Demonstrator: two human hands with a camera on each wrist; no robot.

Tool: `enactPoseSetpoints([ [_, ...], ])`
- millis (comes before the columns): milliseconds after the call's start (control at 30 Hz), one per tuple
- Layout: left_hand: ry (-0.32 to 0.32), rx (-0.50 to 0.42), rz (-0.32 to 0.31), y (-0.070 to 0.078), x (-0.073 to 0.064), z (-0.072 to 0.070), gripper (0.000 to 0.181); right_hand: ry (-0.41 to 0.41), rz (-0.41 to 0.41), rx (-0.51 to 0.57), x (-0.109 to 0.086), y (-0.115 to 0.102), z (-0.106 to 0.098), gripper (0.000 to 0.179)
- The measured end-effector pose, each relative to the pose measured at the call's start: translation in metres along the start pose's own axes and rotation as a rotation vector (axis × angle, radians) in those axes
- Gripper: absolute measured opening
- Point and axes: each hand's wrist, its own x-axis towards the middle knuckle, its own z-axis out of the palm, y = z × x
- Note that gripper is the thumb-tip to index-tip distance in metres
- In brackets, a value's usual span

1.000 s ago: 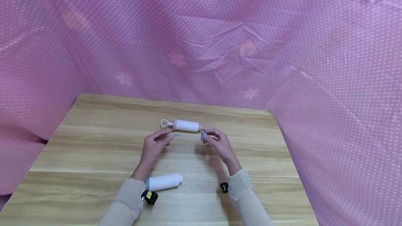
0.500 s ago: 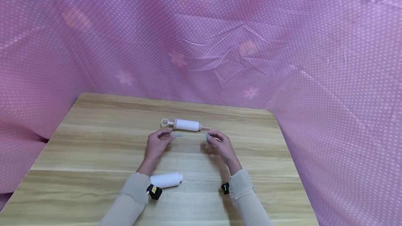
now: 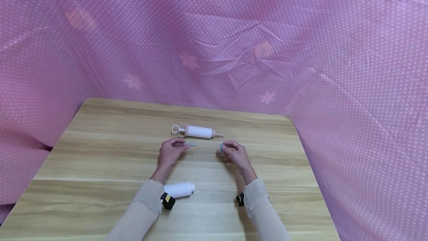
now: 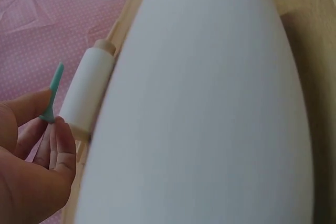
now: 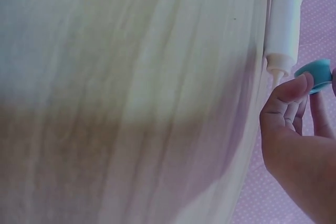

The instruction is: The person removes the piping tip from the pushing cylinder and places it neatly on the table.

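Observation:
Between thumb and fingertips, my left hand (image 3: pixel 169 156) pinches a slim teal nozzle (image 4: pixel 56 83), its narrow tip pointing right in the head view. My right hand (image 3: pixel 239 159) pinches a teal ring-shaped cap (image 5: pixel 315 74); its hollow underside shows in the left wrist view. The two pieces are held apart over the table. Beyond the hands lies a dessert syringe (image 3: pixel 199 132) with a white barrel, pinkish ends and a looped plunger handle. A white barrel (image 3: pixel 180 189) with a narrower neck lies by my left wrist, its left end hidden behind the sleeve.
The wood-grain table (image 3: pixel 110 151) has a pink dotted cloth (image 3: pixel 214 40) hanging behind it and at its sides. Small black cameras sit at both sleeves, the left camera (image 3: pixel 168 201) overlapping the white barrel in the head view.
Both hands have shifted slightly right, the teal pieces still pinched. My left sleeve now covers the teal end of the near barrel. The syringe's thin tip has come out from behind my right hand.

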Motion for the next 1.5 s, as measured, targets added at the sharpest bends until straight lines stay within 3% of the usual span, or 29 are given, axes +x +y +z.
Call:
enactPoseSetpoints([
  [367, -0.016, -0.008, 0.004, -0.008, 0.006, 0.011, 0.036, 0.005, 0.077, -0.063, 0.003, 0.008, -0.002, 0.032],
  [667, -0.023, 0.057, -0.017, -0.009, 0.007, 0.019, 0.034, -0.035, 0.121, -0.106, 0.001, -0.006, -0.004, 0.033],
  [1100, -0.024, 0.184, 0.038, -0.015, 0.01, 0.028, 0.027, 0.083, 0.094, -0.186, 0.008, 0.008, 0.002, 0.028],
  [1500, -0.017, 0.298, 0.102, -0.019, 0.018, 0.035, 0.018, 0.11, 0.074, -0.287, 0.016, 0.012, 0.005, 0.024],
])
